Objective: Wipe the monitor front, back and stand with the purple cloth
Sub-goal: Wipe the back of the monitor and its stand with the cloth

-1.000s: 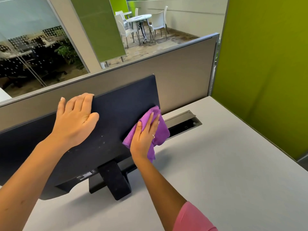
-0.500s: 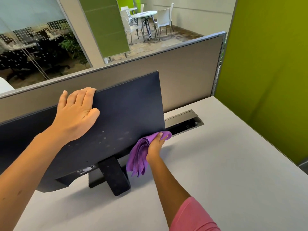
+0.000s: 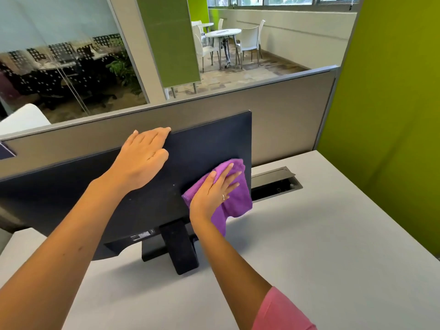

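A black monitor (image 3: 204,144) stands on the grey desk with its back toward me, tilted, on a black stand (image 3: 181,248). My left hand (image 3: 142,158) lies flat on the back panel near the top edge, fingers reaching the rim. My right hand (image 3: 214,194) presses the purple cloth (image 3: 235,198) with straight fingers against the back panel's lower right part. The cloth hangs past the monitor's right edge and bottom edge. The screen side is hidden from me.
The grey desk (image 3: 333,246) has an open cable slot (image 3: 276,184) just right of the monitor. A grey partition (image 3: 285,120) runs behind the monitor and a green panel (image 3: 392,91) walls the right side. White chairs and a table stand far behind.
My right hand moved the cloth from the monitor's lower right corner back up onto the back panel, fingers flattened. My left hand stayed near the top edge.
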### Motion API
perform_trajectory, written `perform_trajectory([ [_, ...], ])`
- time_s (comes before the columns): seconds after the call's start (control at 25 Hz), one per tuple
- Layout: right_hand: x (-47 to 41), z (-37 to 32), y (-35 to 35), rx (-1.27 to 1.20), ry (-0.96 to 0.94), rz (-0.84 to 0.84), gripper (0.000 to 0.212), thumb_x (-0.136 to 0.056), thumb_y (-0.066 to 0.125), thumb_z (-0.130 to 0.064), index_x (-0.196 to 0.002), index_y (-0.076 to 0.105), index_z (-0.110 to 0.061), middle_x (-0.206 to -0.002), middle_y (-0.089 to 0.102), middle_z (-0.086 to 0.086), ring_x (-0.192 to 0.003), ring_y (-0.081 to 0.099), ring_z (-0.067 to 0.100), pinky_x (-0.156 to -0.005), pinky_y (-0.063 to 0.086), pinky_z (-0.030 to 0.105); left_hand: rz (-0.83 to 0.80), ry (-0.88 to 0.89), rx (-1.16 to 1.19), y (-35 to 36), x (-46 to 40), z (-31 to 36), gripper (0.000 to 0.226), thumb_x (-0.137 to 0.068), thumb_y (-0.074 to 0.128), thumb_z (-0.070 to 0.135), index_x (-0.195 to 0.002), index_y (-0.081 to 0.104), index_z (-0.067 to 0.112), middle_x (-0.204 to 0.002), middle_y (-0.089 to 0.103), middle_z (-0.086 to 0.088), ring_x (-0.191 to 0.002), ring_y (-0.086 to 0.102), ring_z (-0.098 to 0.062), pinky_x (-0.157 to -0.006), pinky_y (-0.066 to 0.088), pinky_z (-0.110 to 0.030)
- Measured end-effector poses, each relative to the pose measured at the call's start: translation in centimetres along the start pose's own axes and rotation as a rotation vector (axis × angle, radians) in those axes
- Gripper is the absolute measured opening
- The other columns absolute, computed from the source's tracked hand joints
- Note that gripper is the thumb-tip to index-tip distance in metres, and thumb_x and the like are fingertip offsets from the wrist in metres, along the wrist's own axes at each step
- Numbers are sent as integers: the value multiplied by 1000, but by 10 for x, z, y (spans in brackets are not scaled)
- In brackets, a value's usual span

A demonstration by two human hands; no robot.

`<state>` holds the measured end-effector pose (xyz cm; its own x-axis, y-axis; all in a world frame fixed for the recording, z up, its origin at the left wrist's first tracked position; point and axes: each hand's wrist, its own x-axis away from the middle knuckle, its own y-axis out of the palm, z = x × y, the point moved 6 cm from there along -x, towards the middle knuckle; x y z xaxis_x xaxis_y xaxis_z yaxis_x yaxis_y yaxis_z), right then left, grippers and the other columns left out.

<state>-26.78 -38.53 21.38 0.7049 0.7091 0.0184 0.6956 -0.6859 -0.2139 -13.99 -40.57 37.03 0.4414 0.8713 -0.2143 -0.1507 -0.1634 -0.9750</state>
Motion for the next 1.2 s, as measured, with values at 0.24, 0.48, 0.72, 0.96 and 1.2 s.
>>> perform_trajectory([
  [0.24, 49, -67, 28, 433, -811, 47, 50, -99, 17, -49, -147, 16, -36, -157, 7, -3, -144, -2, 36, -109, 5, 63, 31, -14, 37, -7, 20, -36, 67, -83, 16, 31, -150, 23, 23, -154, 28, 3, -141, 21, -13, -117, -1, -36],
  [0.48, 59, -38, 37, 515, -979, 115, 50, -98, 30, -50, -145, 23, -36, -155, 15, 3, -142, 8, 41, -103, 15, 71, 51, -78, 27, -16, 54, -83, 66, -84, 16, 29, -149, 25, 20, -152, 32, 2, -140, 22, -14, -117, -4, -36],
  [0.72, 53, 33, 26, 58, -350, 58, 67, -96, 42, -35, -150, 5, -22, -151, 21, 22, -135, 21, 51, -98, 38, 63, 95, -83, -17, -15, 67, -96, 64, -83, 19, 27, -146, 27, 17, -149, 33, -1, -139, 22, -17, -116, -6, -37],
  [0.96, 73, 62, 26, -319, 79, 69, 51, -88, 56, -46, -132, 46, -22, -124, 56, -7, -122, 51, 20, -96, 50, 39, 112, -81, -41, -12, 67, -99, 64, -83, 21, 27, -145, 25, 16, -149, 31, -1, -139, 20, -18, -116, -8, -40],
  [1.2, 71, 14, 11, -96, -183, 197, 35, -93, 54, -8, -128, 51, -10, -114, 53, 13, -102, 56, 21, -79, 42, 14, 121, -78, -34, -11, 67, -98, 65, -83, 19, 28, -146, 24, 16, -150, 29, 1, -141, 17, -17, -115, -10, -39],
])
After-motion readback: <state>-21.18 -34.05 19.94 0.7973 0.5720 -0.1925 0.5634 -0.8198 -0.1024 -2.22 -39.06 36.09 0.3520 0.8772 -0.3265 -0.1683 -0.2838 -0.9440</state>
